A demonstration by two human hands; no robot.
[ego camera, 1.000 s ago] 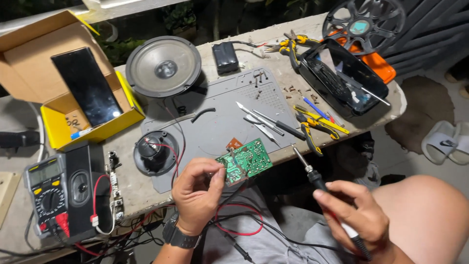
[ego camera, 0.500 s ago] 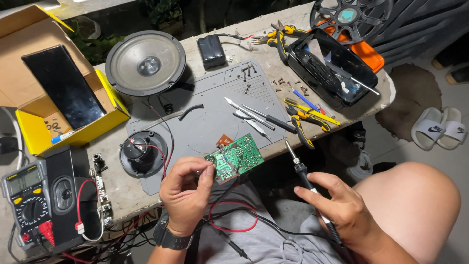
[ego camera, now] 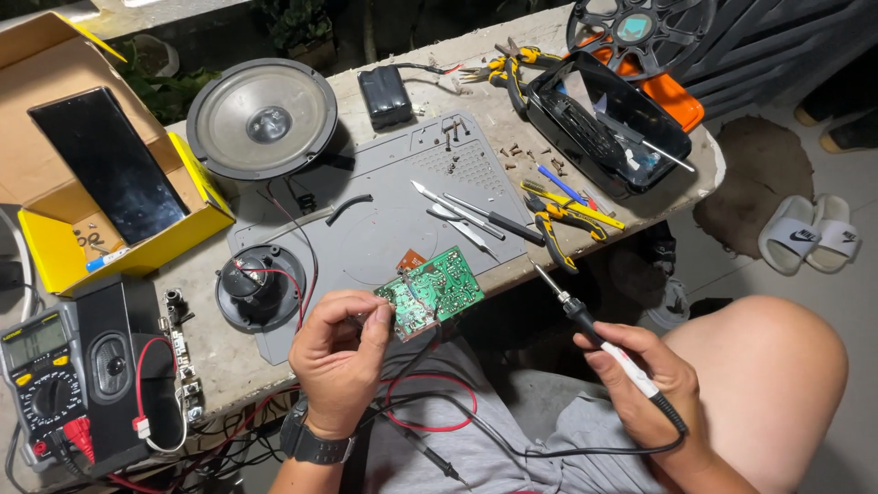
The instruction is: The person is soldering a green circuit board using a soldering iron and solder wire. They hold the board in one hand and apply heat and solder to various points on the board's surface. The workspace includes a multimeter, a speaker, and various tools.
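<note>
My left hand [ego camera: 340,359] pinches the near-left edge of a small green circuit board [ego camera: 432,291], holding it tilted just over the table's front edge. My right hand [ego camera: 645,384] grips a black-and-white soldering iron [ego camera: 585,320]; its metal tip points up-left and stops a short gap right of the board, not touching it. Red and black wires [ego camera: 430,402] trail from the board down over my lap. A dark watch sits on my left wrist.
A grey work mat [ego camera: 384,220] carries tweezers, a screwdriver and loose screws. Two speakers [ego camera: 262,119] [ego camera: 259,287], a black battery pack [ego camera: 384,95], yellow pliers [ego camera: 562,220], a black tray [ego camera: 604,123], a multimeter [ego camera: 46,375] and a yellow box [ego camera: 101,183] crowd the table.
The view has shifted and closed in. My right hand raised the soldering iron toward the board, and my left hand tilted the board slightly while keeping hold of it.
</note>
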